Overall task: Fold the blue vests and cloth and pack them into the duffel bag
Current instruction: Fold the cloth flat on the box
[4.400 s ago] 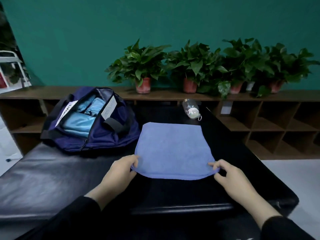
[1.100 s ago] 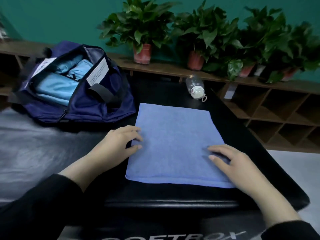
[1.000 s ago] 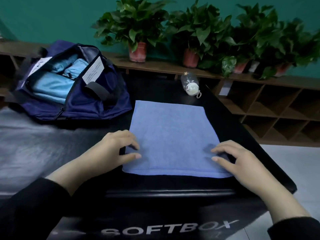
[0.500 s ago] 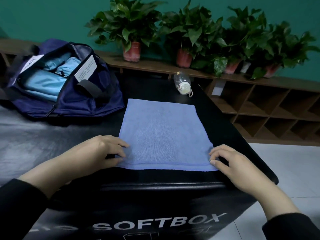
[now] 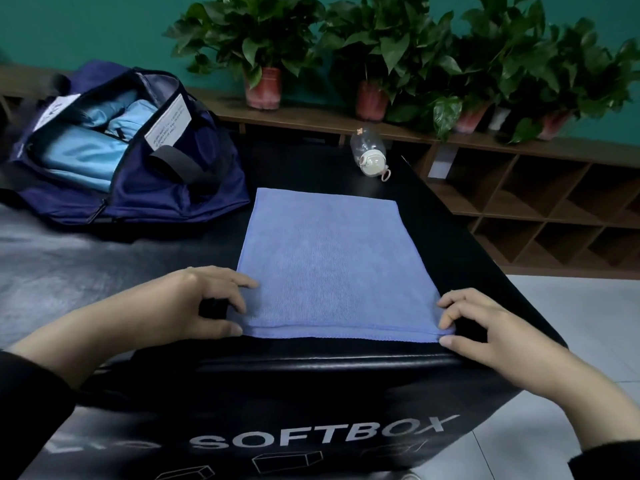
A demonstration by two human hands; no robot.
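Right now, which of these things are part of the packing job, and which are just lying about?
Job:
cloth, both hands pinching its near corners: left hand, right hand
duffel bag, open
blue vests inside it

Lying about:
bottle on its side
potted plants on shelf

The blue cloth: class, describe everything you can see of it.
The blue cloth is a soft, towel-like rectangle, folded into layers that show along its stitched near edge. It lies flat on the black table, right of the duffel bag. The left hand and right hand pinch its near corners.
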